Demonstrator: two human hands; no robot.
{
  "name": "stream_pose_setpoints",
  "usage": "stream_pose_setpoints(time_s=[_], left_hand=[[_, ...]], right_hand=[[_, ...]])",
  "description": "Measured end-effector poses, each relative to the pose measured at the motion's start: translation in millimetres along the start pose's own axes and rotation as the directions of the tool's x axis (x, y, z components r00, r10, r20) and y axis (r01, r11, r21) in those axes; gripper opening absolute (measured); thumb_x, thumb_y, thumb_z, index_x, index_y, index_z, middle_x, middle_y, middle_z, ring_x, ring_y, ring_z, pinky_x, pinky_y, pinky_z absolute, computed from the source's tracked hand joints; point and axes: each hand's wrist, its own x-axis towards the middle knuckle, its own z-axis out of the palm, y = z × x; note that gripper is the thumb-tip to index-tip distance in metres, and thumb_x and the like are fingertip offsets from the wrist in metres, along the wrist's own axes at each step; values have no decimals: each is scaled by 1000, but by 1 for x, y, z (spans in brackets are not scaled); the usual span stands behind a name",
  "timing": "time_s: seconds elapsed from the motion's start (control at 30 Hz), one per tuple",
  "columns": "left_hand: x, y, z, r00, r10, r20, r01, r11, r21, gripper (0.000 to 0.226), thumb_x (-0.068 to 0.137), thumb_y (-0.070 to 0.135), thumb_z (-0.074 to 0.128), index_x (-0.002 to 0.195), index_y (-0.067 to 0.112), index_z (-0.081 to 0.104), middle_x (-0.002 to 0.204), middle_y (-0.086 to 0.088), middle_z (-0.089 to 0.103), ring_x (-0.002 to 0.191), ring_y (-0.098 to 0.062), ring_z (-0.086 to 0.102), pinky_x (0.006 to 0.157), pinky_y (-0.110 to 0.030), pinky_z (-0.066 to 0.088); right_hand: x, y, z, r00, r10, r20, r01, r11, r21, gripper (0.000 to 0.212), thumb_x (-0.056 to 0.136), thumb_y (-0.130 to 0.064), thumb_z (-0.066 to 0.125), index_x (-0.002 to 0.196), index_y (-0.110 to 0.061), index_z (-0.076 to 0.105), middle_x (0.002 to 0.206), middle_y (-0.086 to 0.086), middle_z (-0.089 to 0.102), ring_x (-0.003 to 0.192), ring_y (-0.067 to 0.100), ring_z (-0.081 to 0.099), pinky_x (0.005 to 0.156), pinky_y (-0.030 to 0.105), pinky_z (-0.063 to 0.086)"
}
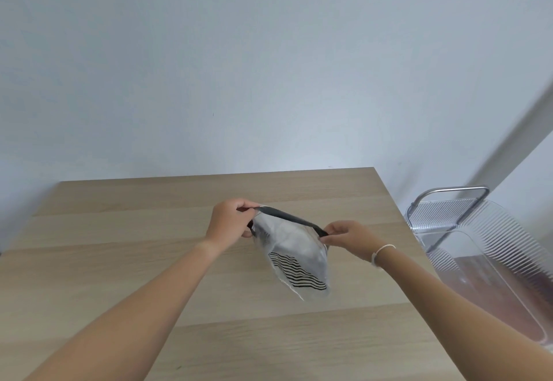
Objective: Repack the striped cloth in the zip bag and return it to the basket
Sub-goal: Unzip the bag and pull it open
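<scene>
Both hands grip the clear plastic zip bag [294,256] by its dark zipper strip: left hand [229,221] pinching one end, right hand [348,238] the other. Below them, the black-and-white striped cloth [296,271] sits inside already. Zip looks near closed, though I cannot tell. Still to come: the clear ribbed plastic basket [490,249], waiting beyond the right hand.
</scene>
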Motion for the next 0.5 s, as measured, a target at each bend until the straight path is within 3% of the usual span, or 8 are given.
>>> stream_pose_setpoints(time_s=[0.07,0.13,0.23,0.3,0.4,0.5], left_hand=[[0,-3,-2,1000,5,27,-7,999,48,17,81,12,63,79,27,70,81,4,66,62,-16,62,51,-28,57],[1,-6,-4,996,48,80,-64,975,213,13,82,18,62,88,25,70,84,8,67,73,-13,61,62,-26,52],[2,-5,-5,981,91,170,-160,877,454,30,82,21,59,110,27,63,102,12,61,90,-9,55,76,-23,40],[3,-1,-2,958,152,242,-252,849,465,40,82,23,58,122,29,56,114,11,59,97,-4,49,82,-22,37],[0,8,9,874,216,435,-407,814,414,46,81,26,62,126,30,52,127,9,57,111,-4,49,92,-18,33],[-3,10,23,787,287,547,-556,715,425,42,80,26,63,121,24,57,120,5,62,109,-8,52,88,-14,33]], right_hand=[[-2,5,1,1000,-12,-25,12,1000,28,7,77,-19,67,79,-12,68,78,3,68,78,16,58,82,34,46],[-3,2,5,996,-48,-81,54,996,69,6,78,-17,66,77,-10,67,72,3,63,72,16,54,74,34,44],[-2,-11,6,990,-89,-106,98,991,89,13,78,-17,66,67,-23,66,62,-3,58,63,12,50,62,24,41],[-1,-19,7,989,-126,-72,125,992,-16,10,79,-19,64,69,-23,66,65,-3,59,61,11,49,60,22,41],[0,-32,8,984,-179,-5,175,971,-163,5,80,-18,62,76,-19,66,68,-8,59,59,5,46,52,7,37],[1,-42,11,978,-209,22,209,955,-211,6,80,-19,62,82,-19,68,68,-14,57,59,1,45,52,5,37]])
